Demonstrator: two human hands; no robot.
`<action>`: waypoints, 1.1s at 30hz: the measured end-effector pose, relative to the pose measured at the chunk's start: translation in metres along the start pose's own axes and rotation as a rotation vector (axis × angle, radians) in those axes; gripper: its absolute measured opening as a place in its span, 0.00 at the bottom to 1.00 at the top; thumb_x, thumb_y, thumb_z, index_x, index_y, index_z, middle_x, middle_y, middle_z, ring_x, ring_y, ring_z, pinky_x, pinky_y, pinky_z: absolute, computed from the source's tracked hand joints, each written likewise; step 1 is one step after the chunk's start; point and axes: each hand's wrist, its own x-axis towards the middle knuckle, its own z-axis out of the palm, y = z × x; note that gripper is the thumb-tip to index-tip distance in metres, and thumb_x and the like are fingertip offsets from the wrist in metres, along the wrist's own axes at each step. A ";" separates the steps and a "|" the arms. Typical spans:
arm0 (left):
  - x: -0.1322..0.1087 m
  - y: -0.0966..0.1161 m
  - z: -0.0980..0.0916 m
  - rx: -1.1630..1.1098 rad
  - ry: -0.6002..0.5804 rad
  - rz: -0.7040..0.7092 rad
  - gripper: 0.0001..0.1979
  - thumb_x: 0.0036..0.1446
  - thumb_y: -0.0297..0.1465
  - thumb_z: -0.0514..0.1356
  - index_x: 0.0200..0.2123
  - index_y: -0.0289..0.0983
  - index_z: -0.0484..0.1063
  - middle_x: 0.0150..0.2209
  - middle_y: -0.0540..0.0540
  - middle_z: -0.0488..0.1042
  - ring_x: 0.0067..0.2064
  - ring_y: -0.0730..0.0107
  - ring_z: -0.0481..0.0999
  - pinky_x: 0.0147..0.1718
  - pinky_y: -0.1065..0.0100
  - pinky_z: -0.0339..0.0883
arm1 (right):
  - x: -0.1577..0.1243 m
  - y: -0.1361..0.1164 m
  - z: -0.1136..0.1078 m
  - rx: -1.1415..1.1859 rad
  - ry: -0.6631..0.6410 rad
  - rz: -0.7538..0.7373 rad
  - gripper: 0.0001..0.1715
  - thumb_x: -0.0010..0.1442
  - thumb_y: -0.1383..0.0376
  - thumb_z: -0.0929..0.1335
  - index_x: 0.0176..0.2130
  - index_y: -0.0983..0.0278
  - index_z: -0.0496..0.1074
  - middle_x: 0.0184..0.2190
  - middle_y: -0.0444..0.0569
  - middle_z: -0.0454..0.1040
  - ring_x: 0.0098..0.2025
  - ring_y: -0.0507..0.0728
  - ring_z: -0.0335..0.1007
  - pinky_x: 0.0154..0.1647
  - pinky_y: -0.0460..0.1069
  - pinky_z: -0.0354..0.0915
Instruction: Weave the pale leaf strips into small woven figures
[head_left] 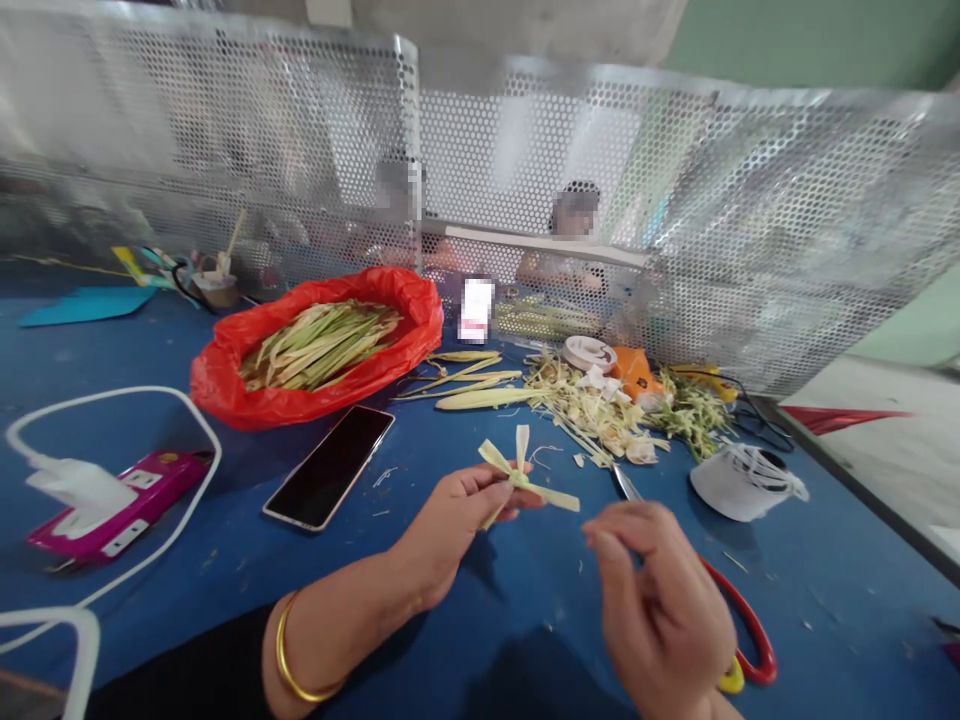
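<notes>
My left hand pinches a small knot of pale leaf strips between thumb and fingers, above the blue table. Several flat strip ends stick out from the knot's centre. To the right of it, my right hand is closed, thumb against forefinger; whatever it may grip is too fine or blurred to tell. Partly hidden behind that hand lies a pair of scissors with red handles, its metal blade pointing away from me. Loose long leaf strips lie just beyond my left hand.
A red plastic bag holds more leaf strips. Near it lie a phone and a magenta power strip with a white cable. Leaf scraps and a white spool are at right. Behind a perforated metal screen, people sit.
</notes>
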 end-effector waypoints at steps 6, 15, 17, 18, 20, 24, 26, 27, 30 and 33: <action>-0.005 -0.002 0.005 -0.149 -0.030 0.019 0.14 0.50 0.33 0.66 0.40 0.32 0.77 0.37 0.41 0.80 0.40 0.64 0.77 0.46 0.65 0.64 | -0.011 0.004 0.036 0.284 -0.480 0.393 0.10 0.62 0.62 0.66 0.35 0.62 0.76 0.35 0.49 0.78 0.39 0.58 0.73 0.40 0.48 0.66; -0.007 -0.004 0.007 -0.141 0.004 0.016 0.12 0.47 0.32 0.67 0.35 0.32 0.79 0.35 0.42 0.80 0.30 0.74 0.71 0.31 0.73 0.61 | -0.012 0.002 0.041 0.449 -0.455 0.446 0.15 0.63 0.64 0.64 0.25 0.64 0.72 0.28 0.45 0.72 0.33 0.53 0.66 0.37 0.44 0.62; -0.006 -0.006 0.006 -0.164 0.021 0.016 0.13 0.46 0.31 0.68 0.37 0.32 0.79 0.33 0.43 0.80 0.28 0.75 0.70 0.28 0.73 0.60 | -0.011 0.001 0.039 0.442 -0.473 0.395 0.15 0.63 0.66 0.63 0.25 0.63 0.70 0.27 0.45 0.71 0.33 0.52 0.65 0.37 0.44 0.61; -0.006 -0.007 0.005 -0.176 0.029 0.013 0.14 0.45 0.31 0.68 0.38 0.33 0.78 0.32 0.44 0.80 0.28 0.75 0.70 0.29 0.73 0.60 | -0.010 0.001 0.038 0.433 -0.479 0.373 0.15 0.63 0.66 0.63 0.25 0.63 0.69 0.27 0.45 0.70 0.34 0.52 0.65 0.37 0.44 0.61; -0.005 -0.009 0.005 -0.194 0.041 0.001 0.16 0.45 0.30 0.69 0.40 0.33 0.78 0.31 0.44 0.80 0.31 0.72 0.73 0.32 0.72 0.62 | -0.010 0.001 0.037 0.406 -0.496 0.343 0.15 0.63 0.67 0.63 0.24 0.63 0.67 0.27 0.45 0.70 0.34 0.52 0.65 0.37 0.44 0.61; -0.003 -0.007 0.003 -0.188 0.064 -0.052 0.18 0.45 0.30 0.68 0.42 0.32 0.77 0.30 0.43 0.80 0.32 0.70 0.74 0.32 0.72 0.63 | -0.012 0.002 0.037 0.337 -0.581 0.352 0.14 0.63 0.66 0.62 0.26 0.63 0.68 0.28 0.44 0.70 0.32 0.52 0.65 0.35 0.44 0.60; -0.003 -0.004 0.003 -0.186 0.076 -0.071 0.18 0.46 0.31 0.67 0.42 0.32 0.77 0.30 0.44 0.79 0.31 0.70 0.74 0.31 0.71 0.63 | -0.012 0.003 0.037 0.299 -0.614 0.380 0.15 0.63 0.63 0.63 0.26 0.63 0.69 0.26 0.45 0.70 0.30 0.52 0.65 0.32 0.45 0.59; -0.003 -0.003 0.002 -0.190 0.080 -0.070 0.17 0.47 0.32 0.67 0.42 0.33 0.77 0.29 0.44 0.79 0.31 0.71 0.74 0.32 0.71 0.64 | -0.012 0.004 0.037 0.286 -0.611 0.410 0.17 0.63 0.60 0.63 0.25 0.64 0.68 0.25 0.45 0.70 0.29 0.52 0.64 0.31 0.45 0.59; -0.003 0.003 0.001 -0.201 0.076 -0.054 0.15 0.47 0.33 0.66 0.40 0.33 0.77 0.26 0.47 0.76 0.31 0.71 0.73 0.37 0.70 0.66 | -0.008 0.010 0.034 0.318 -0.484 0.562 0.23 0.61 0.51 0.63 0.24 0.63 0.66 0.22 0.45 0.70 0.26 0.53 0.66 0.28 0.46 0.59; -0.003 0.005 0.001 -0.131 0.099 -0.053 0.16 0.47 0.35 0.66 0.39 0.33 0.77 0.23 0.50 0.73 0.28 0.73 0.71 0.36 0.69 0.66 | -0.002 0.016 0.030 0.342 -0.373 0.625 0.24 0.61 0.47 0.63 0.25 0.63 0.65 0.21 0.44 0.69 0.25 0.53 0.67 0.27 0.46 0.60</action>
